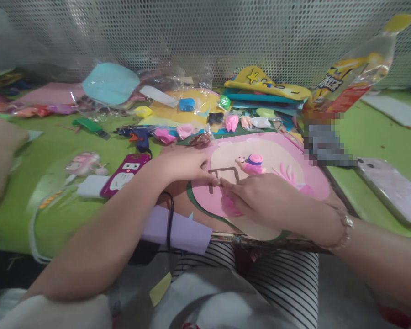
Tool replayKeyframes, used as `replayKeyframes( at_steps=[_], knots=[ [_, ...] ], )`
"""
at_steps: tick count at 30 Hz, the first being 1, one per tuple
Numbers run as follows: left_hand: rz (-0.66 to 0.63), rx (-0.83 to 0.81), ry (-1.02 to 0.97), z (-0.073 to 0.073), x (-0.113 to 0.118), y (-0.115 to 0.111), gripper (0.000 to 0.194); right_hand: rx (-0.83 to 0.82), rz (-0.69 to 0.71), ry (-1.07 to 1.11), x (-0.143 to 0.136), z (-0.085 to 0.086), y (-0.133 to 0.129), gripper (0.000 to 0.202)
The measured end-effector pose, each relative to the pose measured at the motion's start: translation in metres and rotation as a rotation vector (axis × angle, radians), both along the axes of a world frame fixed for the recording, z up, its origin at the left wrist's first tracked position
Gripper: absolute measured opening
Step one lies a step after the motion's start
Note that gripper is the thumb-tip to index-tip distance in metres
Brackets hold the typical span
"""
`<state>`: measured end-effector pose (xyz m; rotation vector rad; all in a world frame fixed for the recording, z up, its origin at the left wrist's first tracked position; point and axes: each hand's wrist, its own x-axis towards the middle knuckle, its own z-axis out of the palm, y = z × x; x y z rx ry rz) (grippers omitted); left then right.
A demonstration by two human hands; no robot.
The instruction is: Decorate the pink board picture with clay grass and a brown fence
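Note:
A pink and cream cutout board (205, 198) lies before me, with a pink and blue clay snail (254, 163) and pink leaf-like clay shapes (285, 175) on it. A brown clay outline (228, 171) forms an angular frame left of the snail. My left hand (188, 164) reaches in from the left, its fingertips at the outline's lower left. My right hand (265, 198) rests over the board from the right, thumb and index finger pinched at the same spot. Whatever lies between the fingertips of either hand is too small to make out.
Wrapped clay lumps (185, 131) and a blue glue gun (142, 139) lie behind the board. A purple power bank (125, 174) is at left; a bottle (356, 77) and phone (392, 192) are at right. Another person's arm (2, 160) shows far left.

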<state>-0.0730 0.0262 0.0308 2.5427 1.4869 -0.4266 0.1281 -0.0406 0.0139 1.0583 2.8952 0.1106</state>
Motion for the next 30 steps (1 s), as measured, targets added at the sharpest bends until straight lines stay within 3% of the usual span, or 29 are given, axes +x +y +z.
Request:
replayKeyframes(
  at_steps=[6, 14, 22, 30],
  knots=[
    [0.036, 0.027, 0.039, 0.001, 0.008, -0.004, 0.078, -0.003, -0.037, -0.001, -0.001, 0.002, -0.002, 0.035],
    [0.019, 0.056, 0.071, 0.003, 0.014, -0.009, 0.07, -0.079, -0.018, 0.008, 0.003, 0.005, -0.001, 0.035],
    [0.039, 0.047, 0.05, 0.004, 0.015, -0.011, 0.066, -0.008, -0.019, 0.03, 0.001, 0.005, -0.002, 0.032],
    [0.025, 0.048, 0.052, 0.004, 0.01, -0.007, 0.072, -0.061, -0.03, 0.022, 0.003, 0.005, 0.0, 0.032]
  ],
)
